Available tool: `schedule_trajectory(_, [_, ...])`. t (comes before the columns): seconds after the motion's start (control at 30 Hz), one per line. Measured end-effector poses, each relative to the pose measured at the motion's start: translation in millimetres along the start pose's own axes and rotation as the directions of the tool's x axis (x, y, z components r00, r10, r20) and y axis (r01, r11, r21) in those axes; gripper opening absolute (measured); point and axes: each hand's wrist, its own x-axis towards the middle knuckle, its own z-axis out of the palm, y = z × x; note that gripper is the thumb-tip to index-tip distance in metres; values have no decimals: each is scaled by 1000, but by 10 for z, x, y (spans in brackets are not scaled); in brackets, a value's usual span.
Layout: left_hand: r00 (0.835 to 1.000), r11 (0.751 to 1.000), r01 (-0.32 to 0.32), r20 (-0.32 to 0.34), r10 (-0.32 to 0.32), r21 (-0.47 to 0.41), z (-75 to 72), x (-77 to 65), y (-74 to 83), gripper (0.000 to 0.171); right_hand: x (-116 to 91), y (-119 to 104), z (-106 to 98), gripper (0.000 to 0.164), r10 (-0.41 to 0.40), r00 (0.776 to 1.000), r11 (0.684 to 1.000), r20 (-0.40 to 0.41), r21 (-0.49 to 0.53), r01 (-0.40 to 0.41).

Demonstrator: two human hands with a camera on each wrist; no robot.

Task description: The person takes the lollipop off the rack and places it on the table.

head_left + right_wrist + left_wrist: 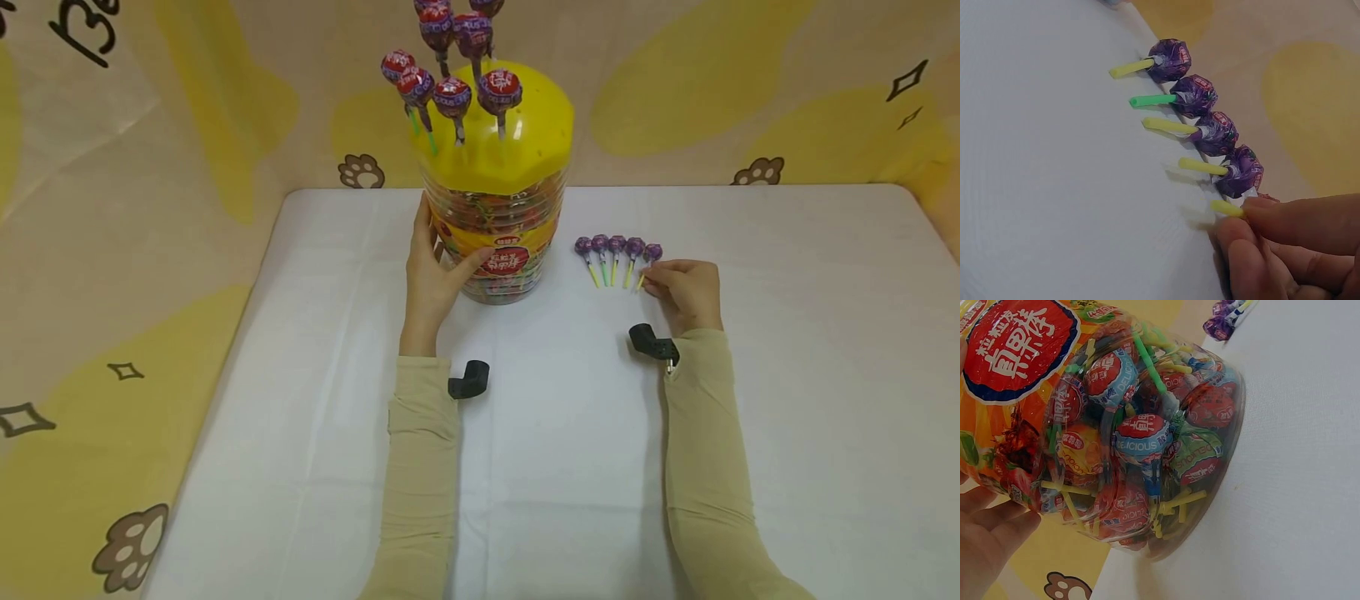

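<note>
My left hand point(431, 287) holds a big clear plastic jar point(517, 237) by its left side, thumb across the front label and fingers around the back. In the left wrist view the jar point(1141, 440) is full of wrapped lollipops in several colours. My right hand point(692, 292) pinches the yellow stick of a purple-wrapped lollipop point(653, 251) at the right end of a row; in the right wrist view my fingertips mostly hide its candy head, and the stick end point(1225, 208) sticks out. More purple lollipops point(1216, 132) lie side by side along the row, sticks toward me.
On the jar's yellow lid point(543, 125) several red-and-purple lollipops point(452, 98) stand upright on their sticks. A white cloth covers the table point(562, 467). Behind and to the left hangs a beige and yellow patterned backdrop point(675, 92). Small black cameras point(469, 380) sit at both wrists.
</note>
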Motion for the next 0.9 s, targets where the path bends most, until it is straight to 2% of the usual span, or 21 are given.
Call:
schedule_trajectory(0.17, [1000, 1000, 2, -1, -2, -2, -1, 7, -18, 88, -3, -5, 5, 16, -59, 998, 983, -17, -175, 55])
schedule_trajectory(0.27, [1000, 1000, 1, -1, -1, -1, 0, 8, -23, 88, -6, -2, 4, 17, -66, 998, 977, -21, -203, 60])
schedule_trajectory(0.43, [1000, 1000, -1, 1, 1, 3, -2, -4, 4, 88, -22, -2, 3, 24, -81, 997, 983, -9, -167, 78])
schedule_trajectory(0.53, [1000, 1000, -2, 2, 2, 3, -4, -12, 12, 88, -37, -7, 7, 23, -97, 995, 988, -11, -123, 94])
schedule_trajectory(0.77, [999, 999, -45, -20, 45, 2, 42, 151, -416, 94, -95, -58, 46, 20, -155, 986, 988, -54, -14, 155])
schedule_trajectory(0.9, [999, 999, -45, -22, 45, 4, 39, 153, -418, 95, -139, -134, 95, 14, -202, 977, 977, -64, 60, 206])
